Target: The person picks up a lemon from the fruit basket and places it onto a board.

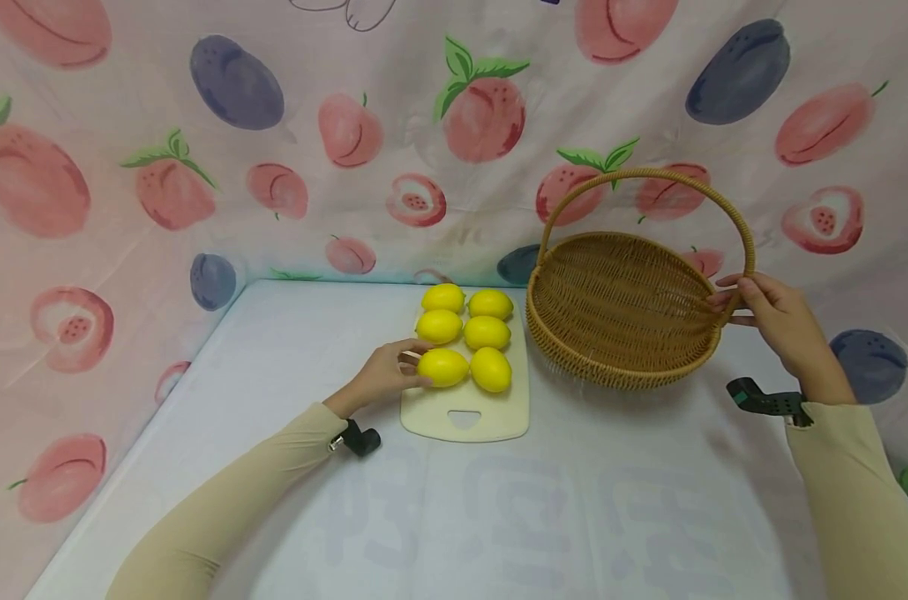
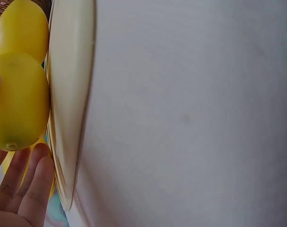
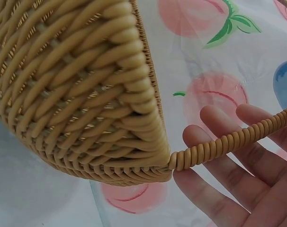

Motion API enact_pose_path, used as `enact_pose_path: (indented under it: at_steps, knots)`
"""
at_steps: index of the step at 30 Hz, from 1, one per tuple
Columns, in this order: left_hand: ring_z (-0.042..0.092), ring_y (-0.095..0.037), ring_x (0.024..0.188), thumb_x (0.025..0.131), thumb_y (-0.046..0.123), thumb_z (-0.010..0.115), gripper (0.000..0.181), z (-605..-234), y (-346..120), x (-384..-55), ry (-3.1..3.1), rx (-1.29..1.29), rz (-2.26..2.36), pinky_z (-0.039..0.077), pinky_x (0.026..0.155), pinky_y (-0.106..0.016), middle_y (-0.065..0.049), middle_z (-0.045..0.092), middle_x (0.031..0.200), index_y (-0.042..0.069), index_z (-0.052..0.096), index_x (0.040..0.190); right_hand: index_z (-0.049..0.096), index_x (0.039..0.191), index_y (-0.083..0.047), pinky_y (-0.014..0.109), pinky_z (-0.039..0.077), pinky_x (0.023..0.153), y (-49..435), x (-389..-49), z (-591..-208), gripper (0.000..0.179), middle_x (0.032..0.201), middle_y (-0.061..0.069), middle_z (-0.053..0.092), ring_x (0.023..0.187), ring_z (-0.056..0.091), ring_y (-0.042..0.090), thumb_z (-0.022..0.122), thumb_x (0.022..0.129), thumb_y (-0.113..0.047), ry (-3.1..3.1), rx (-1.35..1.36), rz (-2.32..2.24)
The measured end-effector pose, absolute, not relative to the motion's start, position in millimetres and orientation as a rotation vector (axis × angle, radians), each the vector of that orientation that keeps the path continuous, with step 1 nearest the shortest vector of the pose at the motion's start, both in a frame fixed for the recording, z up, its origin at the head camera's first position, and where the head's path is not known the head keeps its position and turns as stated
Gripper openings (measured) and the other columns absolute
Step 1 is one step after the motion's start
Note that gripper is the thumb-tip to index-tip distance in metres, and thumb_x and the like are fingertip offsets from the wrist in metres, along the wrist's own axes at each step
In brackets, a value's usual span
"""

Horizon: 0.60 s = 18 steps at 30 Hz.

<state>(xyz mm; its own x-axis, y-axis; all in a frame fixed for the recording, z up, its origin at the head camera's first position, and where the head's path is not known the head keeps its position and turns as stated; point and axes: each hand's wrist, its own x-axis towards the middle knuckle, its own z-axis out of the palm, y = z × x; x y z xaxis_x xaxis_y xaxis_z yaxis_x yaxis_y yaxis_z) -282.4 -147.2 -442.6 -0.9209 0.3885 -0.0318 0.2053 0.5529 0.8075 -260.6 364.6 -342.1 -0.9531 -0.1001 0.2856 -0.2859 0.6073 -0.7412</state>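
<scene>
Several yellow lemons (image 1: 487, 332) lie in two columns on a cream cutting board (image 1: 499, 421). My left hand (image 1: 385, 369) reaches in from the left and grips the front-left lemon (image 1: 443, 367), thumb and fingers at its near end. In the left wrist view that lemon (image 2: 20, 101) rests by the board, with part of the thumb over it and fingers (image 2: 37, 187) below its tip. On the right, my right hand (image 1: 784, 321) holds the handle of a brown woven basket (image 1: 622, 312). The basket tilts with its opening facing me. Whether its base touches the table cannot be told.
A white cloth (image 1: 454, 517) covers the table. Behind it hangs a fruit-printed curtain (image 1: 394, 108), close to the back of the basket and board. The basket stands just right of the board. A dark wrist camera (image 1: 360, 437) sits on each forearm.
</scene>
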Motion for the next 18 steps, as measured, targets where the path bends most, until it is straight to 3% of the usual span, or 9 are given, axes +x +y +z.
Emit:
enact_pose_path:
  at_steps: [18]
  knots:
    - [0.054,-0.032,0.120,0.076,0.019,0.079,0.067,-440.5,-146.4,-280.4,2.470,0.612,1.294,0.046,0.101,-0.041,-0.016,0.051,0.135,0.005,0.048,0.135,0.051,0.115,-0.025,0.004,0.048,0.068,363.7,-258.0,-338.1,0.018,0.093,-0.028,0.061,0.087,0.058,-0.012,0.041,0.101,-0.019,-2.531,0.371,1.347]
